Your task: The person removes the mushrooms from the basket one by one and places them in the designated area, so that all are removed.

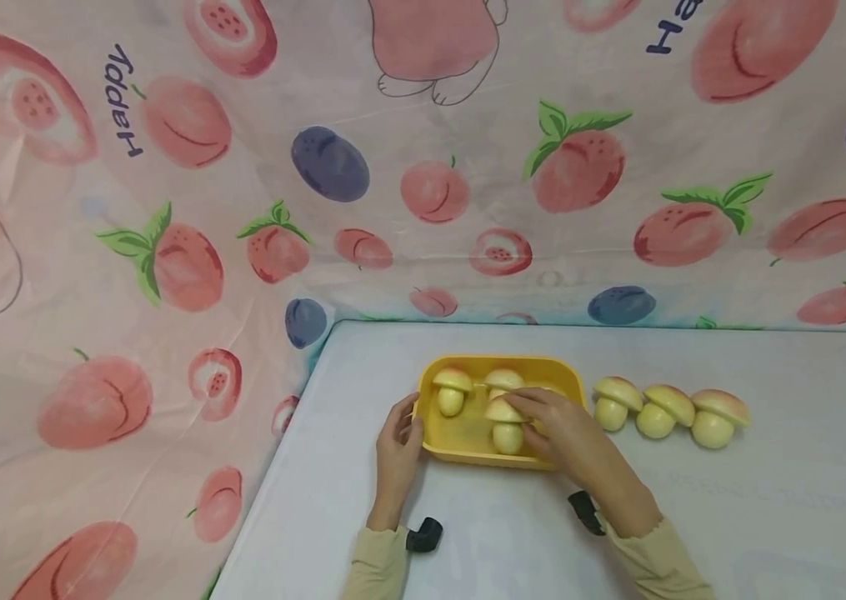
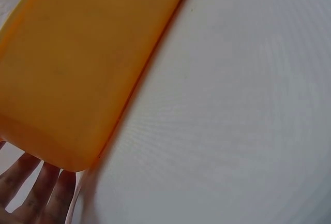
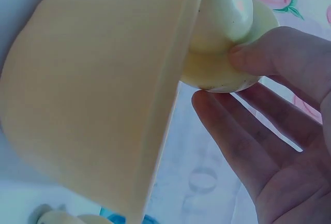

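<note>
A yellow tray (image 1: 460, 457) stands on the white table. My right hand (image 1: 568, 433) pinches a toy mushroom (image 1: 508, 437) by its cap, over the tray's right half. In the right wrist view the thumb (image 3: 258, 56) presses the mushroom (image 3: 222, 19), and the tray's wall (image 3: 93, 89) hides part of it. Two more mushrooms are in the tray: one at the left (image 1: 450, 402), another at the back (image 1: 503, 380), partly covered. At the tray's left end, my left hand (image 1: 397, 454) touches the outside with its fingers (image 2: 39, 193).
To the right of the tray, three toy mushrooms stand in a row on the table: one near the tray (image 1: 615, 404), one in the middle (image 1: 663, 412), one outermost (image 1: 717, 421). A fruit-patterned cloth (image 1: 438, 192) hangs behind and to the left.
</note>
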`<state>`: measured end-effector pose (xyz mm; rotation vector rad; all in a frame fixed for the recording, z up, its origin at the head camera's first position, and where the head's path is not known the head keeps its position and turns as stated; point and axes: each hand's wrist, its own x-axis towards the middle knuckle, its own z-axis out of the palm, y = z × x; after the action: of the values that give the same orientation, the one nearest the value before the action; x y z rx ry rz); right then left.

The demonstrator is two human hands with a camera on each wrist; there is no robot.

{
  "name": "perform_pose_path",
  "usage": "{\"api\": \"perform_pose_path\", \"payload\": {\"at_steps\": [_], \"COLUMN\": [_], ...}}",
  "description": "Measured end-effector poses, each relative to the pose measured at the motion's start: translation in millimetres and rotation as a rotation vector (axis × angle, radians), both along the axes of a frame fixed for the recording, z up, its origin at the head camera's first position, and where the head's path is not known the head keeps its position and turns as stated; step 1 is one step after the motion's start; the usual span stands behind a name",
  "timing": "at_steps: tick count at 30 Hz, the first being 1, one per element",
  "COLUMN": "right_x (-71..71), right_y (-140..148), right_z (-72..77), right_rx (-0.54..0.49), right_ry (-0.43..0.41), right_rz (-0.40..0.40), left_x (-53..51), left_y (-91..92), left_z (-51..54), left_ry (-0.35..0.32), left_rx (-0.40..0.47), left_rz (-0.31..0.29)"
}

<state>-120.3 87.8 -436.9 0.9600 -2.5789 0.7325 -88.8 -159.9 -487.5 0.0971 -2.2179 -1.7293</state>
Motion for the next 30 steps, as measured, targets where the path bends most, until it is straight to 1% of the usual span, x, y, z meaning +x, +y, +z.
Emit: {"api": "perform_pose_path", "payload": {"at_steps": [5,7,12,14,17,20,25,30], "right_x": [1.5,1.4,2.3,3.1,3.7,4.9,7.1,8.5], "right_y": [7.7,10.4,17.1,19.7,23.4,27.2,32.8,37.3], "right_z": [2.1,2.8,3.8,4.0,3.6,4.2,5.7,6.7], "right_rx": [-0.012,-0.019,-0.026,-0.022,-0.023,-0.030,-0.027,-0.026], "right_ry": [0.021,0.029,0.009,0.010,0.018,0.023,-0.011,0.004], "right_rz": [-0.004,0.000,0.003,-0.004,-0.013,-0.025,-0.046,-0.053], "left_x": [-0.7,-3.9,-12.3,-13.6,-14.3,-14.4,-13.6,-4.7], "left_y": [-0.3,-1.3,-6.3,-8.2,-9.7,-9.4,-6.3,-0.6], "left_z": [-0.2,-5.8,-26.2,-30.4,-32.5,-32.3,-28.5,-7.3], "left_ry": [-0.002,-0.008,-0.011,-0.009,-0.007,-0.003,-0.012,-0.014], "left_rx": [-0.001,0.000,0.000,0.000,0.001,0.003,-0.002,0.000], "left_rz": [0.002,0.010,0.032,0.032,0.024,0.021,0.029,0.010]}}
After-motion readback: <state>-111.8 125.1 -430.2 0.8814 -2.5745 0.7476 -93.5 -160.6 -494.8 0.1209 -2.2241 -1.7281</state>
